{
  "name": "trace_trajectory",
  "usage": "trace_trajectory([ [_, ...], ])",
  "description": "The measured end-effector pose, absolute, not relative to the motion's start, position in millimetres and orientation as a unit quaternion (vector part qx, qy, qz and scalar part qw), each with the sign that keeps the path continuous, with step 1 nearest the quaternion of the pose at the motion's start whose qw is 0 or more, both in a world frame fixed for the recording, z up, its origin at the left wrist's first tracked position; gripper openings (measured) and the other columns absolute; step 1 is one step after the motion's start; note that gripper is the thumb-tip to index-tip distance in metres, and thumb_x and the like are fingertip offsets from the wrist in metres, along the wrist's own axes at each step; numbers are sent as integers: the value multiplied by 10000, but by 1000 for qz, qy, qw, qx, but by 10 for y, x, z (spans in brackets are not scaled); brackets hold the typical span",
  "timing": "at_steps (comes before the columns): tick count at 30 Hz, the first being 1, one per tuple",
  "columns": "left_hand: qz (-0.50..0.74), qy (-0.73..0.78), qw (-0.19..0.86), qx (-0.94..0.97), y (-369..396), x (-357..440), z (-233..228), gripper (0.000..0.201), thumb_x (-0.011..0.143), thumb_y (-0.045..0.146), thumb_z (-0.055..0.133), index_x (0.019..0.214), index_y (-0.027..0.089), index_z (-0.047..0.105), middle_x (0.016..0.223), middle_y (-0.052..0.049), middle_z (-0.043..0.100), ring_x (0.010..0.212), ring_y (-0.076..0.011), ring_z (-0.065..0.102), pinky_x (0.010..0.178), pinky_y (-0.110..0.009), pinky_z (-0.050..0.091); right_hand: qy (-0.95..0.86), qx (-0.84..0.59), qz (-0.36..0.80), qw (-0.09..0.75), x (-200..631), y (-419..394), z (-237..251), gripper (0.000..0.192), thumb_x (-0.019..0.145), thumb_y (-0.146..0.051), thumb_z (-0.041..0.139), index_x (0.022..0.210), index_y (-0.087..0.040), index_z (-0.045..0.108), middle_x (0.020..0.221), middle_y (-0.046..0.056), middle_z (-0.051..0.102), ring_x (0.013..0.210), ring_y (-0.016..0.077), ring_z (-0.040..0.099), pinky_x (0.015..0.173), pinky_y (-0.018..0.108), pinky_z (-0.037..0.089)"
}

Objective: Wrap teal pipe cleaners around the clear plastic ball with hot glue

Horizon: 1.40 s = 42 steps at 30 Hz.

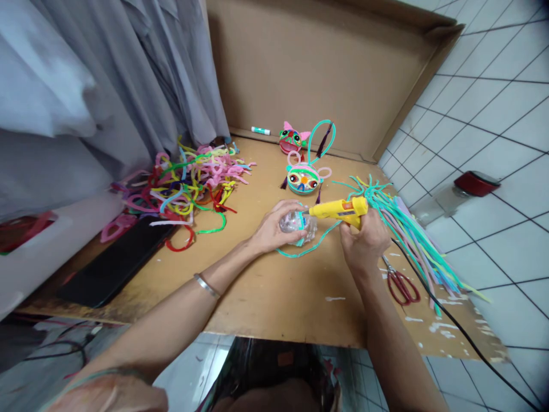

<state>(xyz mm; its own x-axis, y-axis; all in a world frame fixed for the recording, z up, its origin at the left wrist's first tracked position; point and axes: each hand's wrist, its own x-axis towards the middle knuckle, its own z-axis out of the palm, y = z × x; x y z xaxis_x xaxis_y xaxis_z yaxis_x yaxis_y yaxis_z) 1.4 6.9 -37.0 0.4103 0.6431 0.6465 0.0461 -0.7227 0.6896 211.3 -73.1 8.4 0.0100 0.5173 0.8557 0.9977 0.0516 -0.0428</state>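
My left hand (281,228) is wrapped round a clear plastic bottle piece (311,230) held low over the table. Turquoise pipe cleaner (300,253) runs around the plastic, and a loose length of it curves across the tabletop. In my right hand (368,236) is a yellow hot glue gun (338,209), its nozzle pointing left at the turquoise band; whether it touches cannot be made out. Just behind my hands stands a decorated animal-face craft (303,179) with pink loop ears and dark tassels. A smaller pink-eared one (290,139) is farther back.
Tangled pipe cleaners (201,177) and a black phone (115,263) lie left. On the right are straight pipe cleaners (416,234), red-handled scissors (402,286) and a black cord (437,303). A glue stick (261,131) rests by the cardboard wall (309,74).
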Motion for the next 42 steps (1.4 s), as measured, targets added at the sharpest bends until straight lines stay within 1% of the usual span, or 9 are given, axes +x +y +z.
trace_trajectory([
  [6, 497, 219, 292, 787, 74, 17, -386, 504, 757, 409, 776, 1198, 216, 628, 1263, -110, 636, 1223, -255, 587, 1055, -444, 463, -623, -605, -333, 368, 2117, -736, 105, 96, 762, -182, 522, 850, -216, 541, 718, 20, 506, 699, 216, 482, 646, 307, 336],
  [12, 494, 215, 287, 792, 66, 12, -367, 504, 757, 421, 774, 1196, 216, 632, 1272, -115, 631, 1227, -259, 586, 1058, -449, 464, -632, -593, -334, 372, 2125, -754, 135, 108, 751, -170, 524, 847, -213, 549, 718, 12, 492, 685, 202, 463, 642, 303, 331],
  [17, 491, 224, 287, 792, 72, 5, -375, 520, 752, 447, 774, 1194, 216, 629, 1289, -119, 619, 1241, -266, 578, 1066, -457, 459, -628, -601, -329, 369, 2131, -767, 157, 46, 763, -189, 532, 790, -223, 518, 704, 3, 468, 665, 191, 444, 623, 305, 308],
  [22, 487, 230, 297, 788, 73, 3, -384, 520, 741, 435, 782, 1188, 219, 629, 1297, -127, 614, 1251, -276, 573, 1078, -481, 450, -622, -612, -329, 362, 2133, -755, 136, 66, 759, -194, 528, 754, -236, 478, 699, 5, 470, 669, 194, 454, 628, 306, 320],
  [27, 488, 234, 307, 783, 61, 7, -385, 533, 732, 430, 788, 1196, 220, 629, 1318, -136, 601, 1254, -279, 574, 1076, -489, 450, -611, -633, -308, 362, 2112, -746, 123, 50, 753, -202, 522, 783, -235, 499, 711, 24, 502, 701, 216, 488, 644, 316, 342],
  [31, 481, 242, 306, 785, 58, 8, -367, 519, 732, 424, 785, 1181, 216, 631, 1303, -132, 612, 1253, -276, 576, 1079, -478, 448, -599, -646, -275, 386, 2112, -728, 101, 50, 761, -241, 526, 810, -231, 522, 724, 32, 544, 701, 220, 513, 644, 319, 360],
  [36, 483, 253, 297, 784, 71, -1, -347, 490, 742, 425, 762, 1157, 201, 626, 1254, -121, 639, 1199, -266, 604, 1041, -442, 477, -499, -707, -182, 467, 2264, -602, 30, 217, 746, -406, 576, 850, -222, 531, 761, 31, 577, 687, 213, 513, 665, 331, 396],
  [39, 488, 255, 294, 781, 71, -8, -342, 475, 745, 411, 758, 1146, 193, 626, 1230, -124, 650, 1183, -262, 613, 1031, -431, 483, -440, -739, -105, 498, 2461, -487, -29, 435, 647, -577, 671, 835, -215, 520, 769, 21, 573, 703, 206, 504, 691, 344, 415],
  [42, 487, 263, 296, 779, 63, -8, -336, 475, 746, 423, 755, 1141, 193, 629, 1231, -128, 653, 1183, -268, 612, 1032, -436, 482, -394, -759, -44, 517, 2689, -390, -131, 532, 584, -609, 709, 859, -195, 521, 804, 26, 581, 717, 193, 506, 702, 344, 421],
])
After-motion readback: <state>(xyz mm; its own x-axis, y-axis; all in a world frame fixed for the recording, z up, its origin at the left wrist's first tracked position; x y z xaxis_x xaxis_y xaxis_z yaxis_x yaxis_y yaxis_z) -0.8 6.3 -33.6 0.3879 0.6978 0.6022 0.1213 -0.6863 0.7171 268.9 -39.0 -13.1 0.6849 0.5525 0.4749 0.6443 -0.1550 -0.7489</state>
